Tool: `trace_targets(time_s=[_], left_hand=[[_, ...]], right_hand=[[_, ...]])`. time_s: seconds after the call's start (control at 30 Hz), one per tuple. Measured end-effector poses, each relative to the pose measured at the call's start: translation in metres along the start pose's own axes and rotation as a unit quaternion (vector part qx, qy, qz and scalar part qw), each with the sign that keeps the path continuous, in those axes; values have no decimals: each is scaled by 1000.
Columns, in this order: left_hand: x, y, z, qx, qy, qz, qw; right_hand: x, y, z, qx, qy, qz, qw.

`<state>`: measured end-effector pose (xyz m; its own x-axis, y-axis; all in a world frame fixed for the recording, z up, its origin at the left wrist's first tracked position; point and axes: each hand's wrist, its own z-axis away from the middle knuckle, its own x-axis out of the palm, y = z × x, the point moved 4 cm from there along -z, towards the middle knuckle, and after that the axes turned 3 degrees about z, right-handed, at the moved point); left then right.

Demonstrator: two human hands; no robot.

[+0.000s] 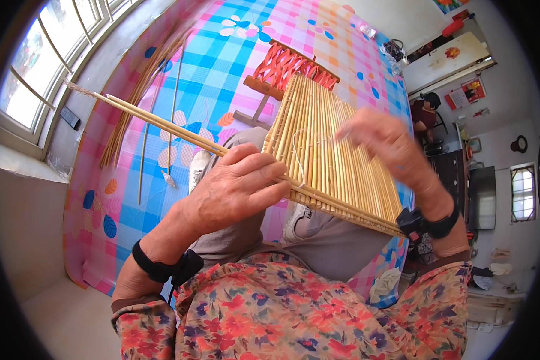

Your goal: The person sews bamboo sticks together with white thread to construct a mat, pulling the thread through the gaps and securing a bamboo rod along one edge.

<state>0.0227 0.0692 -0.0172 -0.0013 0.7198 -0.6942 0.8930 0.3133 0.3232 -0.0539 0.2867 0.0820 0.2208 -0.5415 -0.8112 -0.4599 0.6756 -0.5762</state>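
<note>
My left hand (237, 189) grips long pale straws (159, 123) at the near left corner of a rectangular panel of side-by-side straw stalks (336, 174), which slopes over my lap. A thin white thread (303, 161) loops across the stalks toward my right hand (383, 150), raised above the panel’s right part; its curled fingers pinch the thread, slightly smeared by motion. Just beyond the panel’s far end stands a wooden stool (288, 63) strung with red strips.
Loose stalks (135, 96) lie on the checked sheet (213, 72) at left, beside a barred window (42, 66) with a remote (70, 117) on its sill. A seated person (423, 123) is at the far right, near dark furniture (447, 171).
</note>
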Motion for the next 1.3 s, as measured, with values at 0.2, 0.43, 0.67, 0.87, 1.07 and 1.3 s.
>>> trace_targets(time_s=[0.2,0.43,0.67,0.87,1.07,1.3], left_hand=[[-6,18,25,9,121,-6,993],[40,23,57,-373,91,314,868],[75,10,40,-443,74,614,649],[75,14,29,-443,21,659,608],[58,9,28,-472,21,668,576],[48,0,22,-533,114,624,561]], right_hand=[[70,-14,25,36,-167,-123,978],[81,-6,22,4,-223,-77,972],[77,-16,26,-57,-144,-3,988],[80,-26,28,14,-93,-111,989],[92,-24,22,160,-117,-436,878],[96,-31,23,152,-116,-439,878]])
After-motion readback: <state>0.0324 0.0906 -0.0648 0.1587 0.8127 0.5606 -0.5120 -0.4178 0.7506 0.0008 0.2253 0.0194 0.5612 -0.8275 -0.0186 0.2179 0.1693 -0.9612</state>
